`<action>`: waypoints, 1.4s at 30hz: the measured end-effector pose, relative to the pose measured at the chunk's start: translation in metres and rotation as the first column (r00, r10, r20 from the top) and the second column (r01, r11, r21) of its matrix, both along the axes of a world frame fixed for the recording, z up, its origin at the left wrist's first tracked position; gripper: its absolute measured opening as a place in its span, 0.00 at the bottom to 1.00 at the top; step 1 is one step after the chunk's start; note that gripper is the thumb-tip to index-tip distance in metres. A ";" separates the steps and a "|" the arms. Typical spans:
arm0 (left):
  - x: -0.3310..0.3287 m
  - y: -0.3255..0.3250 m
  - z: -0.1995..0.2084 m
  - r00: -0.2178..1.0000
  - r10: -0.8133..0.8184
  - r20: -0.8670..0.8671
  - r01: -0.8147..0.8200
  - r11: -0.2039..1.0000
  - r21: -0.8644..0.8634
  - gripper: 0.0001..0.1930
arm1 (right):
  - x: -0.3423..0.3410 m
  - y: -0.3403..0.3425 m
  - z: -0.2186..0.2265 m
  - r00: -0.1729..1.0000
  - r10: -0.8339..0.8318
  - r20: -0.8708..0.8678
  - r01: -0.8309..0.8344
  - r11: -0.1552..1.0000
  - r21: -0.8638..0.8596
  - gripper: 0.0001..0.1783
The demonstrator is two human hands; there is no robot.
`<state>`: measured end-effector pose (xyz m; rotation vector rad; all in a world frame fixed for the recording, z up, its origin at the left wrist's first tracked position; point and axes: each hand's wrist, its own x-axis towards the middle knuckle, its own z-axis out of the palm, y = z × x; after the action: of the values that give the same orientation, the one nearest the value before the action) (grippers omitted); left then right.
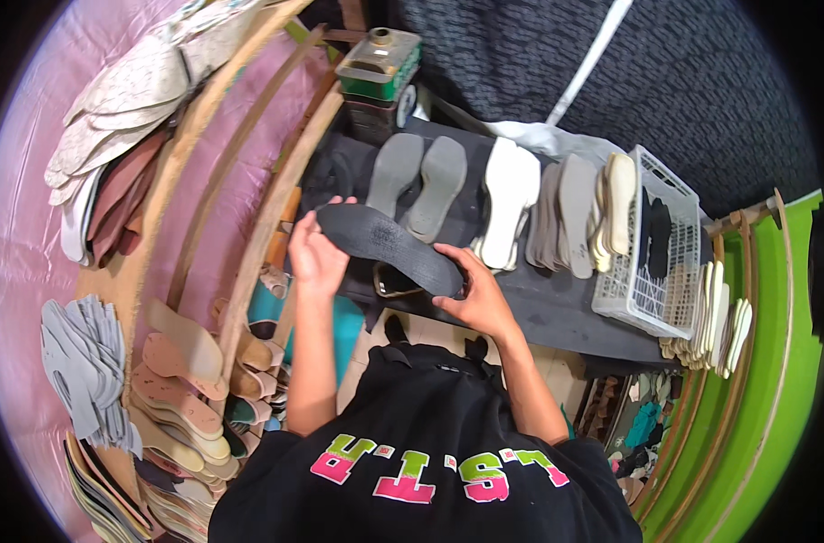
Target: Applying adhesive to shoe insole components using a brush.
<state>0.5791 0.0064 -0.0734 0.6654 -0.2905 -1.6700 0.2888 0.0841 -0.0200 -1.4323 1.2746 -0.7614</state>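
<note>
I have both hands on a black sole (387,246), held flat above the near edge of the dark desk (557,312): my left hand (314,256) clamps its heel end and my right hand (478,291) grips the toe end, the two well apart. This looks to me like the checking or sorting step (pairs of grey soles (418,181) and white soles (510,201) lie in a row beyond, with a white basket (652,262) at the right end). I judge the next move calls for a steady two-handed carry to a free spot in that row without disturbing the neighbours.
</note>
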 end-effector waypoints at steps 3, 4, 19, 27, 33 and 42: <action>-0.013 0.027 0.024 0.966 -0.251 -0.068 0.248 0.968 -0.043 0.40 | -0.052 0.027 -0.023 0.888 -0.143 0.438 0.088 0.986 0.143 0.53; -0.024 0.038 0.028 0.950 -0.307 -0.053 0.306 0.951 -0.039 0.40 | -0.071 0.034 -0.027 0.859 -0.152 0.489 0.083 0.984 0.160 0.53; -0.245 0.110 -0.076 0.663 -0.470 0.582 0.328 0.882 0.338 0.33 | -0.289 0.116 -0.139 0.898 -0.425 0.112 0.399 0.895 0.201 0.39; -0.249 0.116 -0.111 0.382 -0.282 0.880 0.220 0.953 0.210 0.33 | -0.289 0.117 -0.127 0.913 -0.279 -0.297 0.291 0.957 -0.005 0.42; -0.253 0.127 -0.106 0.192 -0.153 0.969 0.168 0.978 0.121 0.32 | -0.271 0.127 -0.132 0.804 -0.338 -0.489 0.213 0.932 -0.294 0.43; -0.183 0.138 -0.067 0.076 0.352 0.933 -0.101 0.933 -0.344 0.20 | -0.193 0.084 -0.086 0.961 -0.261 -0.095 0.225 0.933 -0.280 0.31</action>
<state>0.3963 0.1445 -0.1399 1.5714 -1.2583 -0.5517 0.0960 0.1681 -0.1058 -1.5768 1.5154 -1.0530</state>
